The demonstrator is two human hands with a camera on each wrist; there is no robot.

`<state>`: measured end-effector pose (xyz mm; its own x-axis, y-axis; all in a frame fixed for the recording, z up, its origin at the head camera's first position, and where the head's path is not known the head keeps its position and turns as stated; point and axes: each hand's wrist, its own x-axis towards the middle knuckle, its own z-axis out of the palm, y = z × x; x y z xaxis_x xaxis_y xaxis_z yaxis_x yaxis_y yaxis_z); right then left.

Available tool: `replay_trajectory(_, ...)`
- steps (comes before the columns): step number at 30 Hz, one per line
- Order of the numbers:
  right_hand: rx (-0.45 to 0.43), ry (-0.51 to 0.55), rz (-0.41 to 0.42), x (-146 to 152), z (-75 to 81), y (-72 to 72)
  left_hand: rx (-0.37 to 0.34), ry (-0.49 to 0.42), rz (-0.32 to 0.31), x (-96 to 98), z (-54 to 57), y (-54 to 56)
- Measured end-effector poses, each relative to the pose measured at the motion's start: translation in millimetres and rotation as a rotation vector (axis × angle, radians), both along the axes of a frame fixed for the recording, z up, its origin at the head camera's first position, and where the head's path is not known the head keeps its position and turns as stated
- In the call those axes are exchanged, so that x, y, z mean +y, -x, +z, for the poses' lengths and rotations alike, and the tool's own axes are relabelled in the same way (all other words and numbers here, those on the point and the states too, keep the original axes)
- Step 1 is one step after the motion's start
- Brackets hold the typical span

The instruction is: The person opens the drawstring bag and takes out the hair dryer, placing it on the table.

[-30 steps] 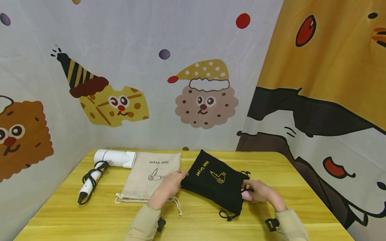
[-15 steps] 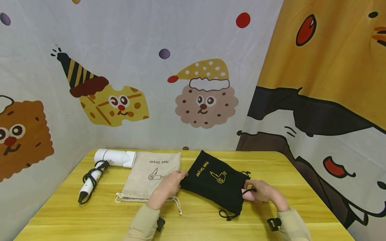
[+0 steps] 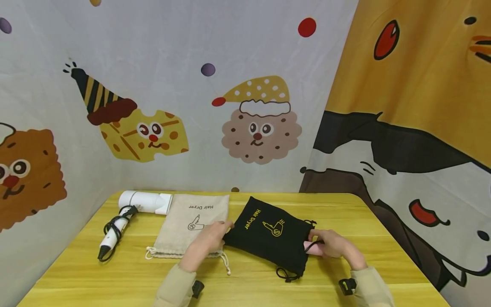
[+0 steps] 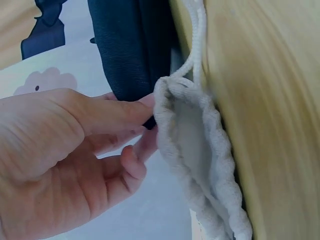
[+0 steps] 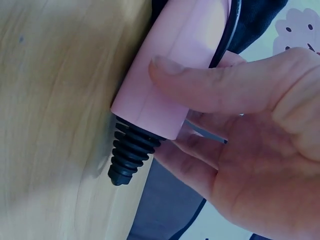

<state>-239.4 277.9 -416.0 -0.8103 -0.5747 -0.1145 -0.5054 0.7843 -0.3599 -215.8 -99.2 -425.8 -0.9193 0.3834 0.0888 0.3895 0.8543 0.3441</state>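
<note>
The black drawstring bag (image 3: 264, 247), printed with a yellow hair dryer and "Hair Dryer", lies slanted on the table. My left hand (image 3: 210, 236) pinches its left corner between thumb and fingers, just over the edge of the beige bag; in the left wrist view the black cloth (image 4: 132, 50) runs up from the fingertips. My right hand (image 3: 333, 244) grips a pink handle (image 3: 314, 248) that sticks out of the bag's mouth. The right wrist view shows the thumb across this handle and a black ribbed cord sleeve (image 5: 131, 152) at its end. The rest of the pink thing is inside the bag.
A beige drawstring bag (image 3: 180, 230), also printed "Hair Dryer", lies flat at left of the black one. Farther left are a white hair dryer (image 3: 143, 201) and a white wand-shaped tool (image 3: 113, 236) with its black cord wound round it. A patterned cloth hangs behind the table.
My left hand and the black bag's left end have shifted left and slightly nearer. A little more of the pink handle shows at the bag's mouth; my right hand stays nearly in place.
</note>
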Motion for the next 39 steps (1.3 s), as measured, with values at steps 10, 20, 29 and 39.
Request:
replay_trajectory(10,0.047,0.015,-0.010,-8.3,-0.8,-2.3,-0.089,0.006,-0.038,15.0,16.0,13.0)
replay_trajectory(20,-0.014,0.013,-0.074,-13.3,-2.7,-3.1,0.212,0.059,-0.084,63.0,7.6,71.6)
replay_trajectory(29,-0.035,0.062,-0.091,-10.9,-7.3,-2.1,0.265,0.270,-0.041,85.5,-2.9,105.2)
replay_trajectory(39,0.018,0.010,-0.089,-14.0,-7.7,-2.2,0.122,0.505,0.001,98.1,-6.4,113.2)
